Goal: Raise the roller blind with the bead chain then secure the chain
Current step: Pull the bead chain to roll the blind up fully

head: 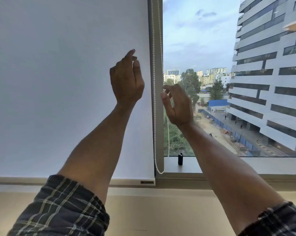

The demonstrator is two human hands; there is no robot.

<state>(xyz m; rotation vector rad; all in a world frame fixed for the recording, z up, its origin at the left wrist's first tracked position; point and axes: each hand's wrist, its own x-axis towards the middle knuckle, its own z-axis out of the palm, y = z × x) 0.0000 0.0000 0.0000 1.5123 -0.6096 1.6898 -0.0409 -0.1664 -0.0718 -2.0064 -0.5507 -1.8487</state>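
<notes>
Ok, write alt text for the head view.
Two bare hands reach up toward a white bead chain beside a fully lowered white roller blind; the right hand pinches at one strand, the left hand is just short of it. City buildings show through the uncovered pane.

A small black cylindrical object (180, 159) stood on the grey window ledge (263, 165) — below the right hand. A tall white-and-glass building (270, 79) rose to that hand's right — green trees (190, 82) showed just behind it.

Daylit window (212, 48), grey frame (158, 40), pale sill (161, 210), tower block (271, 74) outside
</notes>
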